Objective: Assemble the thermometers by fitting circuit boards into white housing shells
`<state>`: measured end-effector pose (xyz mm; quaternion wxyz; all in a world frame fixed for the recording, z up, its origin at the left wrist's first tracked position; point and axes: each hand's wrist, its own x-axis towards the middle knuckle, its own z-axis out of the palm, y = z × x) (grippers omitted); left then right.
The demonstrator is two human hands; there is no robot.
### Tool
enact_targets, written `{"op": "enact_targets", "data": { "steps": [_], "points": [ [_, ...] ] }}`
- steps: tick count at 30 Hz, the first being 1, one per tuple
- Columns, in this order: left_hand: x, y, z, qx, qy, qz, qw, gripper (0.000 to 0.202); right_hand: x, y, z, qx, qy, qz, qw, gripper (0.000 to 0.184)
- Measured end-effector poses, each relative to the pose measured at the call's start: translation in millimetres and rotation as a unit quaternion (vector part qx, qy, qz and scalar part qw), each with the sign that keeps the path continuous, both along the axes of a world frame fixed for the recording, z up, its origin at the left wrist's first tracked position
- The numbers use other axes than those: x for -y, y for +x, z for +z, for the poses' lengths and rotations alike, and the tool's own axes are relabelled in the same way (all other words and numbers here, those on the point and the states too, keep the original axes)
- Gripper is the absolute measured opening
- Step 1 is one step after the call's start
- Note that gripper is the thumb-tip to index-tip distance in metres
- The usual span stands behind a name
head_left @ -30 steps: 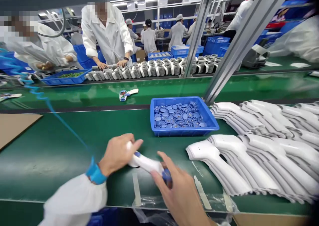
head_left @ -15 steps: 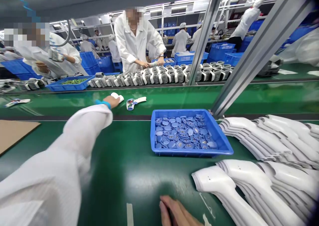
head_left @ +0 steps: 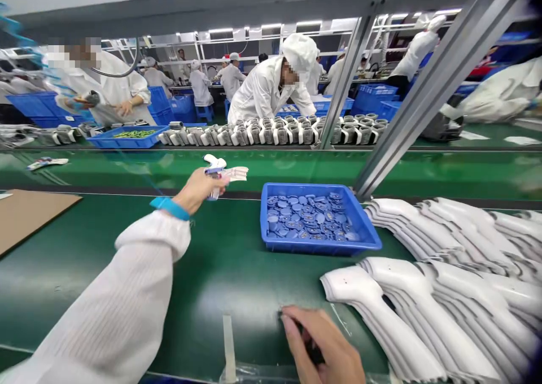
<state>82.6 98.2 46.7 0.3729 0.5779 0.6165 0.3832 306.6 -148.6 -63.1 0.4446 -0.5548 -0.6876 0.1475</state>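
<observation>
My left hand [head_left: 199, 189] reaches out over the green belt, its fingers closed on a white handheld device [head_left: 214, 164] with a blue part. A second white device [head_left: 237, 173] lies on the belt, touching or just beyond the first. A blue wrist strap [head_left: 169, 207] sits at my left cuff. My right hand [head_left: 324, 344] rests low on the green bench near the front edge, fingers curled over something small and dark. It is just left of the rows of white housing shells [head_left: 423, 305]. A blue tray [head_left: 271, 243] of small blue-grey round parts stands between my hands.
A slanted metal post [head_left: 406, 113] rises behind the tray. A brown cardboard sheet [head_left: 25, 214] lies at the left. Across the belt, people in white coats work beside a row of grey-white devices [head_left: 271, 132] and a blue tray with green parts [head_left: 131, 135].
My left hand carried the white device from the bench out to the belt beside the device lying there. My right hand let go and stayed low on the bench. The view shifted.
</observation>
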Motion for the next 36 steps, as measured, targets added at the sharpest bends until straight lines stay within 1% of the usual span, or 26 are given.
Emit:
{"op": "enact_targets", "data": {
  "steps": [2,3,5,6,8,11,12,13,15,17,19,20,21,23,25,26,27,28,29,31,33,34,36],
  "points": [
    [50.4,-4.9,-0.7,0.005,0.018,-0.022,1.000,0.034,-6.3,4.3,27.2,0.000,0.015,0.003,1.000,0.015],
    [75.4,-4.0,-3.0,-0.002,0.031,-0.051,0.998,0.034,-10.5,4.9,40.6,-0.004,0.021,-0.001,1.000,0.015],
    [119.8,4.1,-10.8,-0.019,0.059,-0.109,0.992,0.025,-19.5,3.1,63.1,-0.019,0.021,-0.004,1.000,0.017],
    [137.8,10.2,-15.7,-0.021,0.057,-0.135,0.989,0.019,-23.7,0.9,71.1,-0.026,0.013,0.000,1.000,0.018],
    [164.7,23.4,-26.3,-0.019,0.041,-0.169,0.985,0.013,-29.5,-4.9,79.6,-0.025,-0.014,0.023,0.999,0.018],
    [187.4,39.4,-41.0,-0.025,0.035,-0.196,0.980,0.007,-29.8,-12.6,79.2,0.005,-0.046,0.051,0.998,0.010],
    [191.9,43.1,-45.3,-0.033,0.039,-0.207,0.977,0.006,-27.7,-13.7,78.4,0.024,-0.049,0.056,0.997,0.008],
    [195.4,46.0,-49.4,-0.042,0.042,-0.216,0.975,0.004,-25.0,-13.7,78.5,0.046,-0.047,0.060,0.996,0.011],
    [199.4,49.8,-57.6,-0.061,0.038,-0.216,0.974,0.002,-18.3,-10.3,81.7,0.086,-0.024,0.054,0.995,0.020],
    [199.9,51.0,-65.9,-0.057,0.009,-0.173,0.983,0.006,-11.7,-2.4,84.8,0.094,0.004,0.016,0.995,0.022],
    [198.2,49.6,-73.5,-0.018,-0.039,-0.108,0.993,0.020,-5.2,7.5,79.7,0.099,0.010,-0.042,0.994,0.024],
    [197.2,47.9,-76.5,0.014,-0.072,-0.084,0.994,0.027,-1.8,12.2,71.9,0.122,0.003,-0.064,0.990,0.028],
    [196.2,45.6,-78.9,0.051,-0.106,-0.070,0.991,0.034,2.0,16.1,60.7,0.162,-0.003,-0.079,0.984,0.034],
    [195.0,39.6,-81.6,0.129,-0.166,-0.064,0.976,0.042,10.5,21.5,32.0,0.266,-0.007,-0.093,0.959,0.044],
    [194.5,32.8,-82.6,0.197,-0.211,-0.075,0.955,0.047,19.5,25.3,5.5,0.330,0.000,-0.110,0.937,0.045],
    [194.3,29.5,-82.8,0.225,-0.227,-0.086,0.944,0.048,23.6,27.6,-3.0,0.342,0.004,-0.120,0.932,0.042],
    [193.9,26.5,-83.0,0.251,-0.241,-0.101,0.932,0.049,27.2,30.8,-7.3,0.342,0.008,-0.129,0.931,0.038],
    [193.4,23.9,-83.3,0.269,-0.254,-0.120,0.921,0.049,30.0,35.3,-7.5,0.337,0.012,-0.136,0.932,0.036],
    [192.8,21.9,-83.4,0.281,-0.265,-0.137,0.912,0.048,31.8,41.0,-4.1,0.331,0.022,-0.148,0.932,0.034],
    [192.0,19.6,-83.0,0.285,-0.271,-0.156,0.906,0.049,32.4,55.9,8.8,0.342,0.042,-0.191,0.919,0.036],
    [192.0,19.7,-81.1,0.270,-0.262,-0.164,0.912,0.052,29.5,72.4,21.7,0.388,0.049,-0.237,0.889,0.044],
    [192.4,20.5,-79.5,0.261,-0.255,-0.168,0.916,0.052,27.1,80.0,26.0,0.417,0.046,-0.250,0.873,0.049],
    [193.5,23.0,-75.6,0.244,-0.240,-0.181,0.922,0.046,21.0,92.1,28.8,0.462,0.033,-0.246,0.851,0.059]
  ]
}}
